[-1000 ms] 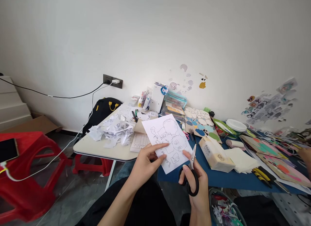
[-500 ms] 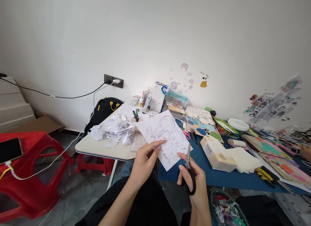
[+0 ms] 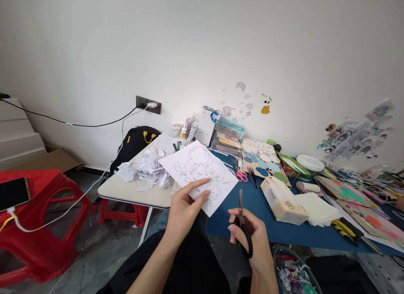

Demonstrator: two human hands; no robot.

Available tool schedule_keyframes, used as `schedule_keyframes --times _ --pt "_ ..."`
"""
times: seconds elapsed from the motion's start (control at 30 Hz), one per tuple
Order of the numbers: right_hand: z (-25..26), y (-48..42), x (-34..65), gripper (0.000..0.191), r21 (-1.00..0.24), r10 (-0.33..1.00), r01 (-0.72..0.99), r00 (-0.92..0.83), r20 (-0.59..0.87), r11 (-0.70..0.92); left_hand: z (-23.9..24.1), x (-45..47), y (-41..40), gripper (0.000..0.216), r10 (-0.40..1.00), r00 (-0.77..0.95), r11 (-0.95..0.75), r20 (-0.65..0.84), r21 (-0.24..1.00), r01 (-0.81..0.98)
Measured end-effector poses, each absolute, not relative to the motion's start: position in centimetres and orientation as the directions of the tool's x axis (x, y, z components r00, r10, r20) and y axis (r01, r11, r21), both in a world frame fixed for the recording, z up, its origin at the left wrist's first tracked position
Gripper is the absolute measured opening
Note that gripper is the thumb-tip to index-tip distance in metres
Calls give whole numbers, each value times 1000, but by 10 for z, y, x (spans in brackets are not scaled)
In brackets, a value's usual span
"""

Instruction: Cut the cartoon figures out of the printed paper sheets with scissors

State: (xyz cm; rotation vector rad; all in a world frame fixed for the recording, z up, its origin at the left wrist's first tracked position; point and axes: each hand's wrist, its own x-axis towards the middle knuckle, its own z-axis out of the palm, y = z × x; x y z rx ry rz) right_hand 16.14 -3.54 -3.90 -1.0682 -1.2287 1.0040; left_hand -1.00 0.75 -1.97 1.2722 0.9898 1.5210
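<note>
My left hand (image 3: 187, 209) pinches the lower edge of a white sheet of paper (image 3: 186, 159) between thumb and fingers. Black outline drawings of a cartoon figure and small separate shapes cover the sheet, which is tilted in the air above the tables. In my right hand (image 3: 252, 235) is a pair of black-handled scissors (image 3: 241, 201), the fingers through the loops and the blades pointing up and away from me. The blades look closed, and they are apart from the paper, to the right of its lower corner.
White paper scraps (image 3: 151, 167) heap on the cream table (image 3: 126, 191). On the blue table (image 3: 261, 224) are pink-handled scissors (image 3: 241, 175), tweezers (image 3: 252, 176), a tissue pack (image 3: 282, 203) and yellow-black cutters (image 3: 344, 231). A scrap-filled bin (image 3: 295, 271) stands below. Red stools (image 3: 41, 226) are at left.
The paper has moved left with my left hand. My right hand, with the scissors, has come away from the paper's right edge, and a gap now separates them.
</note>
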Motion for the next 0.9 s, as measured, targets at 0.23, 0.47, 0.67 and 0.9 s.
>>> schedule_keyframes --times 0.23,0.47,0.67,0.9 --pt "-40 -35 154 24 -977 960 11 -185 208 214 -17 -13 2 28 932 -146 -343 333 938 -52" --pt "-38 -36 142 21 -979 962 -27 -182 205 203 -19 -4 -3 29 919 -192 -361 344 930 -66" --pt "-41 -36 125 25 -963 964 -126 -91 250 237 -17 5 -11 35 934 -237 -309 267 937 -161" --pt "-39 -38 114 20 -962 964 -73 5 265 264 -12 10 -19 37 948 -234 -271 215 931 -244"
